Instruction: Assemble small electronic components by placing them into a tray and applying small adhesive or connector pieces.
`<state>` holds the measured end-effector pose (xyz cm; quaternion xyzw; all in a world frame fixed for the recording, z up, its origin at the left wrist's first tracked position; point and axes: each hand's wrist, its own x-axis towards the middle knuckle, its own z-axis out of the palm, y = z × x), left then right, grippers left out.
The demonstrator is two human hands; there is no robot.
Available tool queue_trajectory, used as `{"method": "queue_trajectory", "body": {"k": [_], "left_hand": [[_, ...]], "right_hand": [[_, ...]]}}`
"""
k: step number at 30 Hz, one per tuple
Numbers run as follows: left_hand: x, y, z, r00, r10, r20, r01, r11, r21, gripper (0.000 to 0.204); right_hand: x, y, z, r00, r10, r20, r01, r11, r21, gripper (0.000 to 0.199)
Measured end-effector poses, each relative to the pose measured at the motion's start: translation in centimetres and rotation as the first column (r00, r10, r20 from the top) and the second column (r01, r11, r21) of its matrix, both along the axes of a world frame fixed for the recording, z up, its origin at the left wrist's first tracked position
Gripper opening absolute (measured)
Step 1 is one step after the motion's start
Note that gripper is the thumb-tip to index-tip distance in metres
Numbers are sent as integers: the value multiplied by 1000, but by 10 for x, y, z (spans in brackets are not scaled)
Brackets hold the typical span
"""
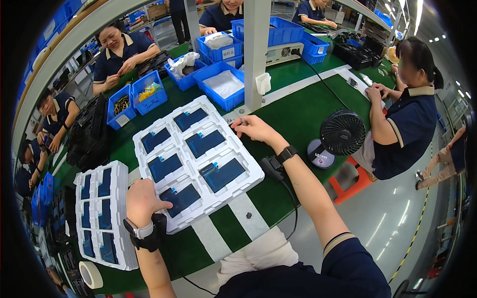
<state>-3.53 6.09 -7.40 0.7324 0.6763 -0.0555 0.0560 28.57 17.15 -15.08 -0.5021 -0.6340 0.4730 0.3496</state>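
Observation:
A white plastic tray (226,201) lies in front of me, with several flat dark blue panels (206,144) in its pockets, each with a small light-blue tab. My left hand (142,201) grips the tray's near left edge, its thumb reaching over the rim beside the nearest panel. At the far right edge of the tray, my right hand (257,131) is closed in a pinch. A small dark bit shows between those fingers, too small to name. Left of my left hand stands a stack of similar white trays (124,213), its top one also filled with panels.
Blue bins (221,87) with bags and small parts line the far side, around a grey post (256,54). A black fan (343,133) stands to the right, near a co-worker (407,114). Tape roll (91,274) lies at the near left. Cables cross the green table (293,99).

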Motion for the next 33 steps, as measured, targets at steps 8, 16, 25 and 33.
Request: {"method": "queue_trajectory", "body": {"k": [8,16,25,33], "left_hand": [[-8,3,-10,998,-63,3,63,996,69,52],[1,5,-6,1000,-20,-13,20,1000,14,50],[11,-5,7,985,-158,62,159,987,-14,51],[9,-5,17,972,-176,154,192,977,-95,56]], "right_hand": [[-4,4,-5,999,37,-18,-36,998,44,22],[-1,1,-1,1000,21,16,-21,999,35,24],[0,2,-2,1000,2,-26,-1,1000,27,21],[0,1,-1,999,1,-36,-1,1000,13,20]]}}
